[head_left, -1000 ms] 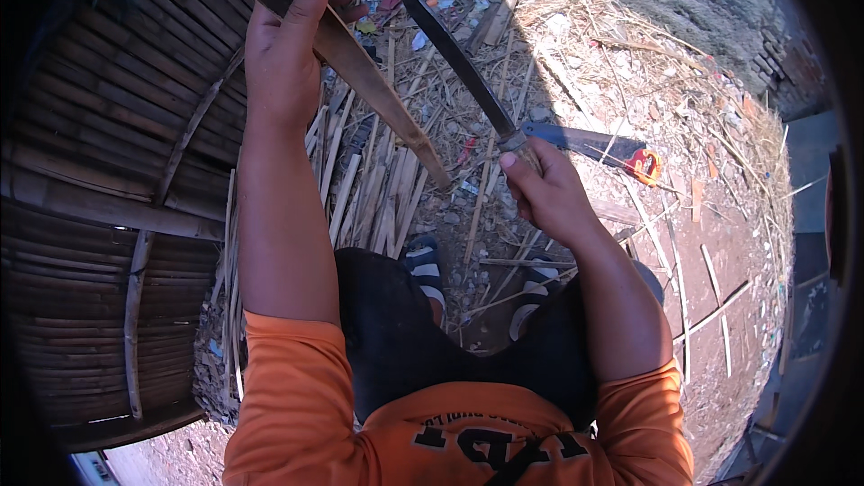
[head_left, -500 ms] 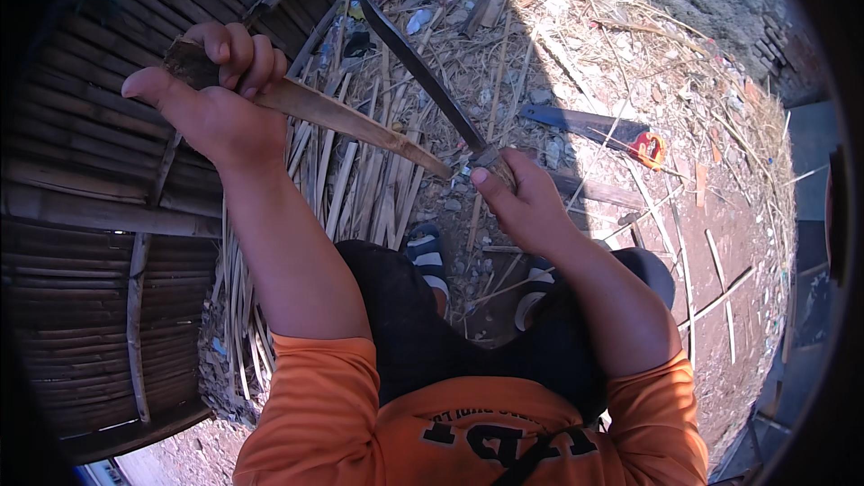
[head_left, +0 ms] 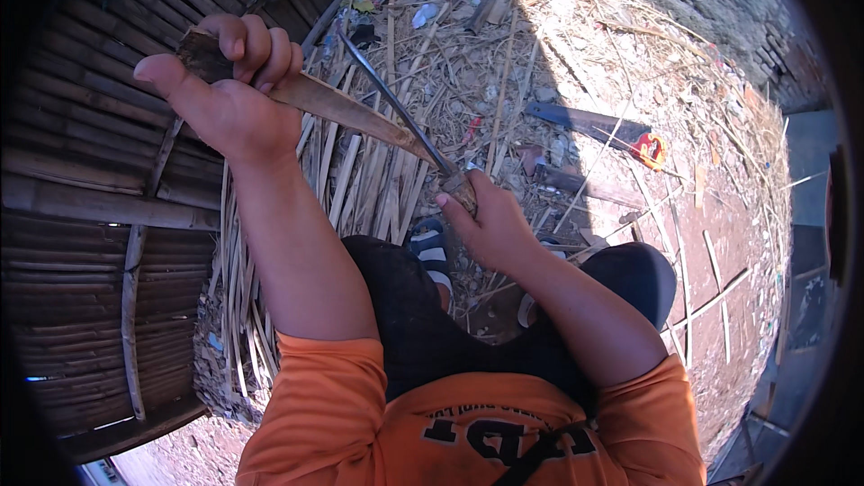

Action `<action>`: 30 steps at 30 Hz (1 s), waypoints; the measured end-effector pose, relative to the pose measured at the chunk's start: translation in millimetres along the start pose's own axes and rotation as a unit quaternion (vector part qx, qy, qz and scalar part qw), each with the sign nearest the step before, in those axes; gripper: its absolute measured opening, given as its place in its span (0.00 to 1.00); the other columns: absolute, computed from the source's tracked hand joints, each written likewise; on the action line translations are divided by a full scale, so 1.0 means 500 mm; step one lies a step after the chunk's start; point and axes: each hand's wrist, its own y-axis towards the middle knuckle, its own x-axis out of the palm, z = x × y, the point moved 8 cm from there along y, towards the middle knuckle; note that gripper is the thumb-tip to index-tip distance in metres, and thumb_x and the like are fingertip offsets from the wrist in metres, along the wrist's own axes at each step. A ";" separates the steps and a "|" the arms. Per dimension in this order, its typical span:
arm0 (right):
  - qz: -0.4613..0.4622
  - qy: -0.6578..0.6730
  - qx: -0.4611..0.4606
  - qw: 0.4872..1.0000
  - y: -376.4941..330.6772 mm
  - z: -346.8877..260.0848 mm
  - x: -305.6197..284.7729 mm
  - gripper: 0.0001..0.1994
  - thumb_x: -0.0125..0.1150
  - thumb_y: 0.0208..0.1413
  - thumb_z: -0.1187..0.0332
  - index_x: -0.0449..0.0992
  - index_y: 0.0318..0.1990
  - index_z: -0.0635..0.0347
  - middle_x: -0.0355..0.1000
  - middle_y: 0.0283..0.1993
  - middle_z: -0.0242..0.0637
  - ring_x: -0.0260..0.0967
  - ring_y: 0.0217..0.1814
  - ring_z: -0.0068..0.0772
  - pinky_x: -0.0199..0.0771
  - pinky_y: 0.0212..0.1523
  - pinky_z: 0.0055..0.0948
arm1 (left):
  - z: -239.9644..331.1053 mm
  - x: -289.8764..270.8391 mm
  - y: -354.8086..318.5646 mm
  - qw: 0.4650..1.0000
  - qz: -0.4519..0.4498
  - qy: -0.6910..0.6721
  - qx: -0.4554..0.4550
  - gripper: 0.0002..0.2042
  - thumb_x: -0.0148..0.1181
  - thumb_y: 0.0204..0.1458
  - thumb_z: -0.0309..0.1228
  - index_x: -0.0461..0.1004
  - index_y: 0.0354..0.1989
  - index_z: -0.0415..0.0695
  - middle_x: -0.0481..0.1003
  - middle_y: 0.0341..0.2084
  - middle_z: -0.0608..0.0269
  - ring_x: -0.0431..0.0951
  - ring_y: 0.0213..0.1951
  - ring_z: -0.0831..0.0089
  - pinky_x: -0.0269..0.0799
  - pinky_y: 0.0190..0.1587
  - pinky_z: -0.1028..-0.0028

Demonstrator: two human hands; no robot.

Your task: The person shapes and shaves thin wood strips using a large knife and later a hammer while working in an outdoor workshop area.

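My left hand (head_left: 241,119) is raised and closed round the thick, dark-ended part of a bamboo strip (head_left: 346,112). The strip slants down to the right, toward my right hand (head_left: 497,223). That hand grips the wooden handle of a machete (head_left: 389,95), whose dark blade points up and away to the left. In this view the blade crosses the tapered end of the strip just above the handle; whether its edge touches the wood I cannot tell. My thumb stands out from the strip on the left.
Many split bamboo strips (head_left: 355,182) lie beside my left knee, next to a slatted bamboo wall (head_left: 72,171). A handsaw (head_left: 589,124) with a red-orange handle lies on the littered ground at right. A wooden board (head_left: 589,187) lies nearer me.
My right hand has moved left and nearer me with the machete, and its blade has turned to show narrower. The left hand with the bamboo strip has shifted slightly right.
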 end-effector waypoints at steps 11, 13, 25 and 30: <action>-0.005 0.059 0.015 0.998 0.003 -0.015 -0.020 0.24 0.59 0.63 0.52 0.70 0.45 0.71 0.75 0.30 0.60 0.77 0.40 0.65 0.75 0.42 0.54 | 0.005 -0.015 -0.002 1.000 0.004 -0.012 -0.007 0.38 0.36 0.52 0.79 0.59 0.27 0.50 0.52 0.18 0.71 0.47 0.19 0.78 0.48 0.28 0.74; -0.036 -0.020 0.041 0.998 -0.002 0.091 0.048 0.24 0.59 0.63 0.52 0.70 0.44 0.71 0.75 0.29 0.59 0.77 0.38 0.64 0.75 0.41 0.53 | 0.001 0.000 0.000 1.000 0.011 0.003 -0.006 0.38 0.36 0.52 0.79 0.59 0.27 0.49 0.52 0.18 0.71 0.47 0.19 0.78 0.47 0.27 0.74; -0.011 0.004 0.023 1.000 -0.002 0.038 0.021 0.24 0.61 0.61 0.52 0.69 0.45 0.71 0.74 0.26 0.56 0.76 0.31 0.59 0.73 0.35 0.48 | 0.005 -0.024 -0.009 1.000 -0.003 -0.026 -0.014 0.37 0.39 0.53 0.77 0.58 0.26 0.49 0.52 0.17 0.71 0.48 0.19 0.77 0.47 0.28 0.73; -0.045 -0.073 0.055 0.995 0.012 0.117 0.076 0.24 0.62 0.61 0.51 0.71 0.43 0.70 0.73 0.25 0.56 0.76 0.31 0.58 0.73 0.35 0.48 | 0.014 -0.048 -0.001 0.997 0.065 0.036 0.005 0.35 0.41 0.53 0.76 0.57 0.25 0.50 0.51 0.16 0.71 0.48 0.19 0.75 0.46 0.28 0.73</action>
